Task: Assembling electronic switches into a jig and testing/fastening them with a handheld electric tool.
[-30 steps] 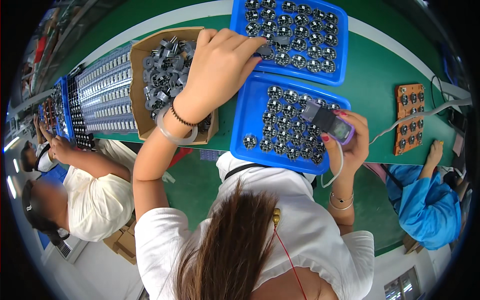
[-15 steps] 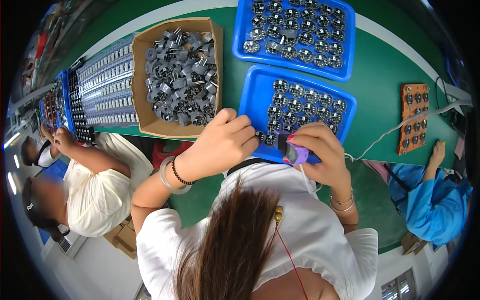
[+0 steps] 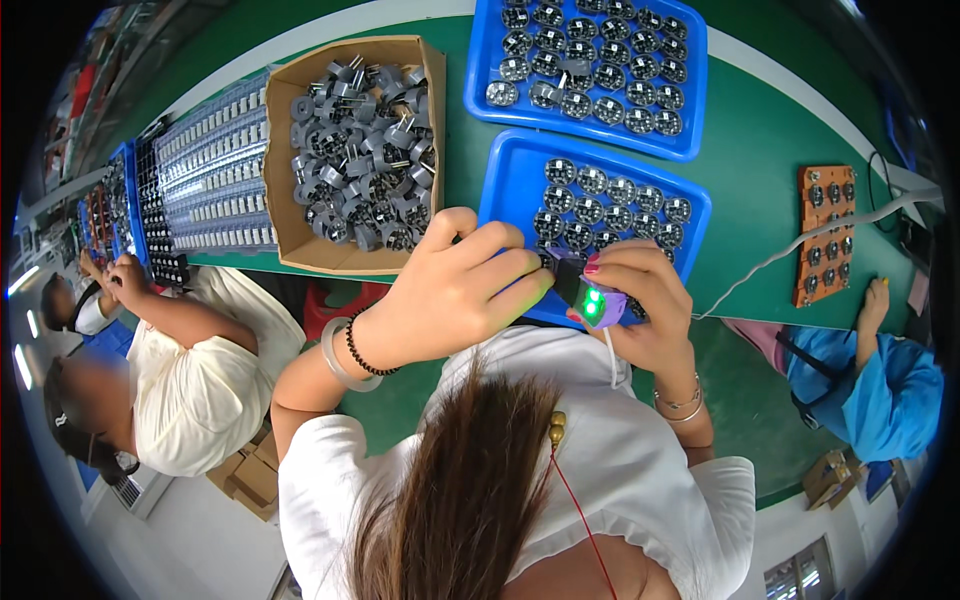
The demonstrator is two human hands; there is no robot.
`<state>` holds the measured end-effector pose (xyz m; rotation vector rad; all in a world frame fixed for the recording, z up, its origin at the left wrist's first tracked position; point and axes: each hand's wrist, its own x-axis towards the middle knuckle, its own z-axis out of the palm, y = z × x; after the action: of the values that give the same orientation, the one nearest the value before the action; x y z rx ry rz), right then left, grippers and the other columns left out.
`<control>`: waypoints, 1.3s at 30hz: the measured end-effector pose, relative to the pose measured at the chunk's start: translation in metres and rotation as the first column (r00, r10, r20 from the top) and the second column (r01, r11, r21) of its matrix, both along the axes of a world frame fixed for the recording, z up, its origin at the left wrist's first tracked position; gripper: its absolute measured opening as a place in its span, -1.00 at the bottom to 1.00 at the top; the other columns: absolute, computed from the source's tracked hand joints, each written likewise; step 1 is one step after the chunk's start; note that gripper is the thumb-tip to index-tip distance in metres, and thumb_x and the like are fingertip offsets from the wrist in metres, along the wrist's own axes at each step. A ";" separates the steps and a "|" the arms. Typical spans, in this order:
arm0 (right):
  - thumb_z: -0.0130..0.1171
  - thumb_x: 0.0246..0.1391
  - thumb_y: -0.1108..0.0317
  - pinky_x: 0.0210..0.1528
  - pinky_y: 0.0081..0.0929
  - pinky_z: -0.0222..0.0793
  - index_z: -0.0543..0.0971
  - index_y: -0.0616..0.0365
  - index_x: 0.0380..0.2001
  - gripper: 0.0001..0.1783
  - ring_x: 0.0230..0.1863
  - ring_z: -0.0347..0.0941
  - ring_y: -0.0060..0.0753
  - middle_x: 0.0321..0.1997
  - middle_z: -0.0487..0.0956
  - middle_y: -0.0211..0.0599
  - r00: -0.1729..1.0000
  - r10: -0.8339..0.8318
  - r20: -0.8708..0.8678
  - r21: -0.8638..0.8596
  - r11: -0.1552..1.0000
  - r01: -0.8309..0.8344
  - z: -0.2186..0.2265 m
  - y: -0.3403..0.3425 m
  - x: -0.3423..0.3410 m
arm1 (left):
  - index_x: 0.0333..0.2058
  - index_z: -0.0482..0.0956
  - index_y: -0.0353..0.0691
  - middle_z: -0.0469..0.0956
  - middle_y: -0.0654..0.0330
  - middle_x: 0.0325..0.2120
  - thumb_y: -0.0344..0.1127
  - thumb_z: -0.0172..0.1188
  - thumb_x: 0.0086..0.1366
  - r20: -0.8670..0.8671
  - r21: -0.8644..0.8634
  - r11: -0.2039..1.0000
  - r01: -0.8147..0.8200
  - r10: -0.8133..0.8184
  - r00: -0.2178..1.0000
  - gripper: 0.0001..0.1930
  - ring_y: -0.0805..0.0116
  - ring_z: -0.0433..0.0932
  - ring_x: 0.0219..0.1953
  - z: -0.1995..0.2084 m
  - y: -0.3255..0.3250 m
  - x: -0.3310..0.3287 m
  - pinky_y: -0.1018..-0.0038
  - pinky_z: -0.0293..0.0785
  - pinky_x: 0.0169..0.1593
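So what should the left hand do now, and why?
Maybe ease the left hand gently back from the purple gadget. The gadget's green lights are on, which might mean it has responded, and the right hand holds it steadily enough alone. What the left fingertips pinch is too hidden to tell.

Worktable (image 3: 750, 210): green, under and beyond the fingers (image 3: 515, 270), stretching to both sides
Pale strip (image 3: 775, 73): curving beyond the fingers, left to right
Floor (image 3: 740, 430): green on the near side of the fingers, paler farther back
Red seat (image 3: 318, 310): left of and nearer than the fingers, partly hidden
Light tubes (image 3: 22, 371): bright white, far left of the fingers
Framed panel (image 3: 800, 574): window-like, well back and right of the fingers
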<state>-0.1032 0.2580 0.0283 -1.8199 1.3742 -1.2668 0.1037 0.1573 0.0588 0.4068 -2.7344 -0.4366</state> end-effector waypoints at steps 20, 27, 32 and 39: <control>0.09 -0.05 0.54 -0.34 -0.64 0.35 0.43 0.20 -0.23 -0.76 -0.39 0.41 -0.59 -0.36 0.51 -0.31 0.824 -0.553 0.123 0.342 0.803 0.488 -0.022 -0.053 -0.099 | -0.12 0.53 -0.13 0.59 0.16 -0.33 -0.21 0.23 0.14 -0.034 -0.037 0.927 -0.374 0.373 0.927 -0.68 0.19 0.55 -0.30 -0.015 -0.168 -0.048 0.33 0.36 -0.15; 0.21 -0.11 0.41 -0.47 -0.53 0.36 0.53 0.30 -0.31 -0.75 -0.51 0.46 -0.50 -0.54 0.53 -0.27 0.860 -0.478 -0.181 0.380 0.772 0.509 -0.015 -0.087 -0.105 | 0.07 0.34 -0.38 0.57 0.01 -0.53 -0.32 0.00 0.30 0.287 0.432 0.792 -0.432 0.334 0.898 -0.60 0.27 0.59 -0.47 -0.038 -0.204 -0.052 0.41 0.51 -0.31; 0.22 -0.19 0.37 -0.40 -0.41 0.45 0.54 0.30 -0.31 -0.68 -0.46 0.55 -0.23 -0.47 0.57 -0.06 0.843 -0.509 -0.175 0.291 0.791 0.538 -0.033 -0.125 -0.115 | 0.11 0.29 -0.34 0.55 0.09 -0.48 -0.33 -0.03 0.34 0.302 0.603 0.658 -0.451 0.336 0.892 -0.61 0.40 0.55 -0.47 -0.032 -0.229 -0.067 0.50 0.54 -0.33; 0.25 -0.19 0.30 -0.40 -0.29 0.49 0.54 0.30 -0.31 -0.65 -0.47 0.56 -0.11 -0.47 0.57 0.04 0.833 -0.509 -0.217 0.382 0.740 0.553 -0.032 -0.218 -0.134 | 0.00 0.38 -0.26 0.54 0.14 -0.42 -0.39 0.12 0.21 0.110 0.716 0.533 -0.450 0.550 0.828 -0.63 0.41 0.51 -0.45 -0.069 -0.309 -0.085 0.49 0.50 -0.41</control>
<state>-0.2367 0.0401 -0.0038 -1.2270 2.1442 -1.0051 0.0184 -0.1520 -0.0103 1.2786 -2.0380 -1.3114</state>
